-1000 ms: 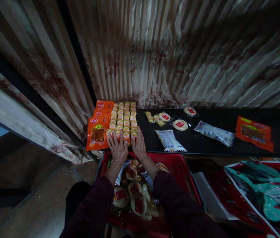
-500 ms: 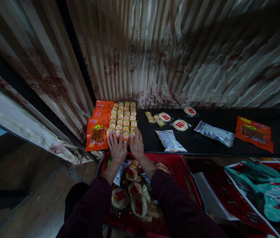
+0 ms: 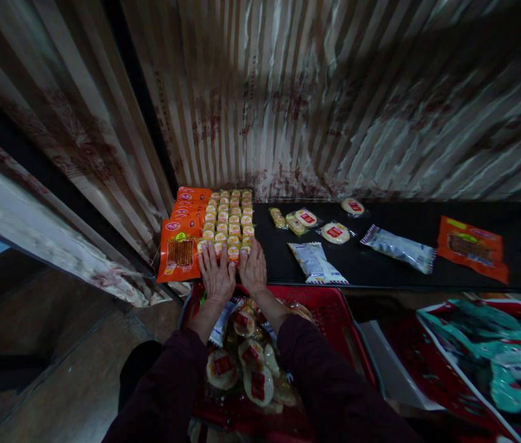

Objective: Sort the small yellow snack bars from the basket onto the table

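Rows of small yellow wrapped snacks (image 3: pixel 228 218) stand packed side by side on the black shelf (image 3: pixel 272 258). My left hand (image 3: pixel 217 278) lies with its fingers stretched out over the front row. Beside it, my right hand (image 3: pixel 253 268) rests at the right front corner of the same rows, fingers extended. Neither hand is wrapped around a snack. To the left, orange snack packets (image 3: pixel 180 251) overlap in a column. Under my forearms is a red basket (image 3: pixel 329 301) holding wrapped round crackers (image 3: pixel 257 384) and other packets.
On the shelf to the right lie wrapped round crackers (image 3: pixel 335 232), white-blue packets (image 3: pixel 316 261) and an orange packet (image 3: pixel 472 247). A second basket (image 3: pixel 454 357) with teal packets (image 3: pixel 512 344) stands at the lower right. A striped curtain (image 3: pixel 288 111) hangs behind, with a dark post (image 3: pixel 143 92) at left.
Both hands stay almost in place at the front of the yellow snacks. The view has shifted very slightly; nothing else has visibly moved.
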A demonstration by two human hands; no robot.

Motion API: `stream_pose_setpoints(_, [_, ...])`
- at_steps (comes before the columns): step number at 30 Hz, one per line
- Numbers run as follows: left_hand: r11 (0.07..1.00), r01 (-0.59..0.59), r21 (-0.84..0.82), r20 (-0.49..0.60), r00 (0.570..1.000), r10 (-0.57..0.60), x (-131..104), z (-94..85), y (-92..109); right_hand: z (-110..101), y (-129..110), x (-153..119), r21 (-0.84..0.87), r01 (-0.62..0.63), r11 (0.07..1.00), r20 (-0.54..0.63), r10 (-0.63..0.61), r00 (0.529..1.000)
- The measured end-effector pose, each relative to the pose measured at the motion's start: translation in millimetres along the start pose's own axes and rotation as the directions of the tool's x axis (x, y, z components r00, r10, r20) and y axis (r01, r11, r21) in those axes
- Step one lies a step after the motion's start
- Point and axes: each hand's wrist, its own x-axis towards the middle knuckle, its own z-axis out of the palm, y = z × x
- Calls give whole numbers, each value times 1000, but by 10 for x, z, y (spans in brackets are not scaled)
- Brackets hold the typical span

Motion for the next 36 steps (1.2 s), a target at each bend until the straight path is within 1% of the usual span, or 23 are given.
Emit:
stream_pose_setpoints(5, [1000, -14, 9, -1, 1000, 14, 0, 21, -33, 5, -14, 29, -24, -27, 999, -22, 27, 999])
stream_pose_setpoints(10, [1000, -10, 4, -3, 1000, 10, 2, 31, -35, 16, -28, 37, -59, -51, 997, 9, 52, 999])
stream_pose_setpoints(16, [1000, -23, -5, -13, 1000, 23, -9, 30, -39, 10, -28, 22, -59, -19, 998, -14, 18, 1000])
stream_pose_setpoints(21, [1000, -27, 12, -26, 999, 27, -14, 23, -37, -35, 5, -7, -196, -63, 978, -22, 60, 998])
stream_pose_setpoints(24, [999, -35, 17, -29, 999, 36, -21, 28, -38, -54, 27, -18, -242, -69, 968, -20, 66, 998])
stream_pose_setpoints(31, [999, -49, 13, -38, 998, 49, -34, 18, -50, -34, 22, -11, -237, -52, 970, -34, 45, 998])
stream_pose_setpoints(36, [999, -48, 1, -36, 998, 48, -44, 17, -53, -61, 17, -40, -229, -43, 972, -33, 36, 999])
